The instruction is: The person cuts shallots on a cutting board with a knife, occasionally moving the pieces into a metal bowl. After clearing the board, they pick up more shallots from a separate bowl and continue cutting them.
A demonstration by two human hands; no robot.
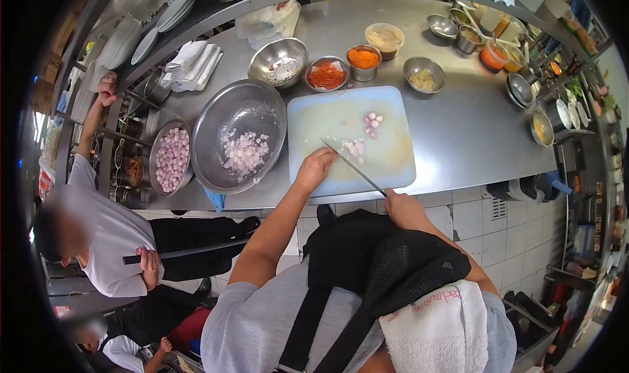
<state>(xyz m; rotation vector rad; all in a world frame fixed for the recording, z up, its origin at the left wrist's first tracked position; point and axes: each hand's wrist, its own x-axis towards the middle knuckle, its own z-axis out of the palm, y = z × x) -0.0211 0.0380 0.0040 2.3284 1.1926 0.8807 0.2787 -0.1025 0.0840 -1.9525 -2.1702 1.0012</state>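
Note:
My right hand (pixel 403 209) is closed around the handle of a long kitchen knife (pixel 357 168), its blade slanting across the front of the cutting board (pixel 314 114). My left hand (pixel 316 168) rests on the board by the blade's tip, fingers bent together; whatever lies under them is hidden. Just beyond the blade are cut shallot pieces (pixel 354 148). A small cluster of peeled shallots (pixel 373 122) sits farther back. Left of the board, a large steel bowl (pixel 213 121) holds chopped shallots (pixel 245 154), and a smaller bowl holds whole peeled shallots (pixel 172 161).
Behind the board stand a steel bowl (pixel 293 45), a bowl of red-orange shreds (pixel 326 75), an orange-filled container (pixel 363 57), a plastic tub (pixel 385 39) and a bowl of pale yellow pieces (pixel 424 78). Folded cloths (pixel 193 65) lie back left. A co-worker (pixel 111 235) is at left holding a dark rod.

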